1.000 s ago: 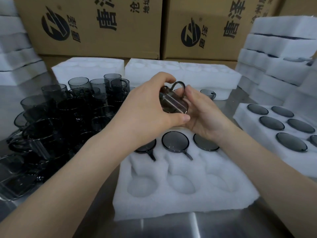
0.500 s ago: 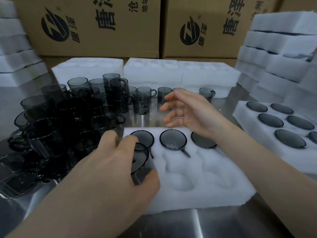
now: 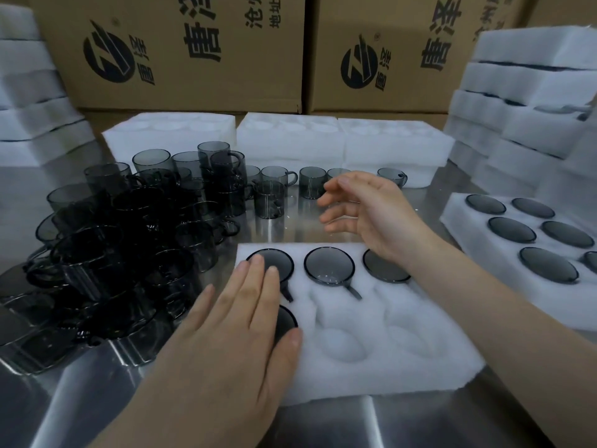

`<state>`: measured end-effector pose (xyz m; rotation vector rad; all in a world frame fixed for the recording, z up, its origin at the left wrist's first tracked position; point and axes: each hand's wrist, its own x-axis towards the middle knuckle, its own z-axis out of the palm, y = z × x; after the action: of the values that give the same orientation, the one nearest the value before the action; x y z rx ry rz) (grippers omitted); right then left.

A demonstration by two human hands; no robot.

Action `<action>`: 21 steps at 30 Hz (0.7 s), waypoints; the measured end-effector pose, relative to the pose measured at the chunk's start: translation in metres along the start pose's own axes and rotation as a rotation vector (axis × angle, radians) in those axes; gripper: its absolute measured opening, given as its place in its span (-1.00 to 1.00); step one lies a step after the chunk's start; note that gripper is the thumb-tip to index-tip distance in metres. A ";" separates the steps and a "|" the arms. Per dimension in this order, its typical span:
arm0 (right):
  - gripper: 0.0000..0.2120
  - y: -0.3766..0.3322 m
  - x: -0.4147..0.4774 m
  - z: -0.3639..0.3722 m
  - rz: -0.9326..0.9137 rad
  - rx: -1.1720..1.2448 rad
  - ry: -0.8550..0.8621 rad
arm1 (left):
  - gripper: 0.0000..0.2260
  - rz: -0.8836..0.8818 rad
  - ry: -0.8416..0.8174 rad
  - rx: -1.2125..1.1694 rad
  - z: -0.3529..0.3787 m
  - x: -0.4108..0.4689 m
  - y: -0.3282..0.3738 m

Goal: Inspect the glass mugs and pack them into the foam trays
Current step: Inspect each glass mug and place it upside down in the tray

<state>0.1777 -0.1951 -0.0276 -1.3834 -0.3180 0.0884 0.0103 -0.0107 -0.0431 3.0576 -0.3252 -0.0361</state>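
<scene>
1. Brown printed cardboard boxes [image 3: 161, 50], top of frame: two.
2. Brushed steel table [image 3: 420, 425]: one, and everything sits on it.
3. White six-pocket foam tray [image 3: 387, 367], lower centre. It looks light, soft and bendy, so once loaded I'd lift it from underneath with both hands. Counts: this one is being filled, a loaded tray [image 3: 458, 218] sits at the right edge, and three empty trays [image 3: 290, 140] run along the back. The foam stacks at the far left and right are too layered to count.
4. Smoky grey glass mugs [image 3: 328, 265]. They look rigid, smooth and chip-prone, probably slick. Take them round the body or by the handle, and don't knock the rims together. Counts:
   - Centre tray: four in, with three in the back row plus the front-left mug [image 3: 287, 318]. Two pockets are empty.
   - Right tray: six rims showing, one cut off by the frame.
   - Loose heap [image 3: 113, 247] at left: too dense to count.
   - At least five more stand apart behind the tray.
5. Left hand [image 3: 235, 334]: flat with fingers straight, lying over the front-left mug and gripping nothing.
6. Right hand [image 3: 371, 215]: fingers loosely spread and empty, above the table just behind the tray.
</scene>
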 end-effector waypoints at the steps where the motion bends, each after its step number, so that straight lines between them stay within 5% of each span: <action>1: -0.79 -0.001 0.001 0.000 -0.008 -0.022 0.046 | -0.29 0.016 0.019 0.033 0.000 0.000 -0.003; 6: -0.84 -0.001 0.012 -0.007 0.036 -0.260 0.183 | -0.09 0.003 0.125 -0.105 -0.014 0.019 0.006; 11: -0.68 -0.008 0.032 -0.001 0.269 -0.685 -0.112 | -0.35 0.120 0.261 -0.081 -0.021 0.073 0.020; 15: -0.55 -0.007 0.064 0.024 0.205 -0.980 -0.240 | -0.41 0.106 0.113 -0.116 -0.001 0.096 0.023; 21: -0.46 0.019 0.091 0.040 0.041 -1.483 -0.363 | -0.42 0.154 0.180 -0.140 0.001 0.099 0.018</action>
<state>0.2558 -0.1308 -0.0246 -2.8539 -0.7265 0.1477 0.1030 -0.0489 -0.0447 2.8605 -0.5204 0.2133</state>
